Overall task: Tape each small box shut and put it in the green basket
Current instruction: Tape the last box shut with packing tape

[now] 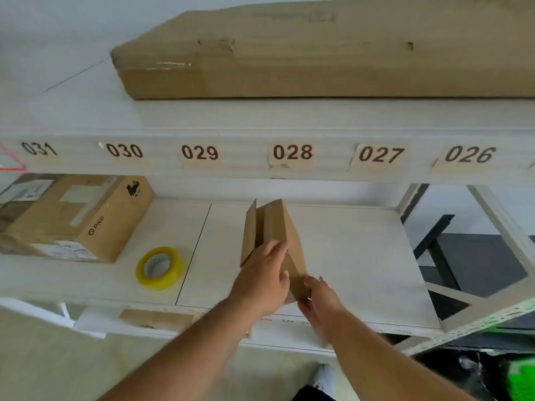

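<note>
A small brown cardboard box [278, 227] stands on the white shelf [362, 256] under label 028, with its flaps sticking up. My left hand [265, 280] lies on its near left side, fingers over the flap edge. My right hand [320, 302] grips the box's near right corner. A roll of yellow tape [159, 268] lies flat on the shelf to the left of the box, apart from both hands. A bit of bright green [521, 377] shows at the bottom right corner, too blurred to say what it is.
A larger taped carton marked PICO [81, 218] sits at the shelf's left end. A long cardboard box [318, 53] lies on the top shelf above number labels 031 to 026. A dark table frame [440, 241] stands past the shelf's right end.
</note>
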Tool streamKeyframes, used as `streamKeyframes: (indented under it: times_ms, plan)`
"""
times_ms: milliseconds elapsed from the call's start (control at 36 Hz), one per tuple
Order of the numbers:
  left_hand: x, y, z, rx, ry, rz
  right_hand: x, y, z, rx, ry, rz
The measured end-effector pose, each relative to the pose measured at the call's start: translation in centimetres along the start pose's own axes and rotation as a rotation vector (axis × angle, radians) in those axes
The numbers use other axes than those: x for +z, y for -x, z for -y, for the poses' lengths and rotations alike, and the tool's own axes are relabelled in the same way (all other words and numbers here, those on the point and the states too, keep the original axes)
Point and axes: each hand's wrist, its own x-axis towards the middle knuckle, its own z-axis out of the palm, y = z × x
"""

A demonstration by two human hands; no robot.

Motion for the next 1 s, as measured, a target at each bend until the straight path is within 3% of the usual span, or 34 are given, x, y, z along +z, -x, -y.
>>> streamKeyframes:
  times_ms: [250, 389, 444, 611, 694, 778, 1000]
  plan:
    - [2.8, 4.5, -0.6, 0.080, -0.127, 0.201, -0.2, 1.7, -2.9, 0.017, 0.024, 0.039]
    - [3.5, 5.9, -1.9, 0.073, -0.058, 0.315, -0.8, 2.0, -0.8, -0.007, 0.213, -0.052]
    - [2.3, 6.1, -2.7, 0.064, -0.003, 0.293, -1.1, 1.9, 0.6, -0.077, 0.368, -0.067]
    - [-1.4, 1.9, -0.6, -0.116, 0.089, -0.095, 0.2, 1.7, 4.2, -0.349, 0.808, -0.082]
    - [-0.5, -0.2, 1.6, -0.198, 0.087, 0.050, 1.0, 1.6, 4.3, -0.412, 1.001, 0.000]
    - [1.2, -0.7, 2.8, -0.163, 0.070, 0.181, 1.3, 1.5, 3.8, -0.461, 1.182, 0.038]
    - [2.3, 0.5, 3.5, -0.078, -0.131, 0.191, 0.6, 1.4, 2.7, -0.475, 1.359, 0.031]
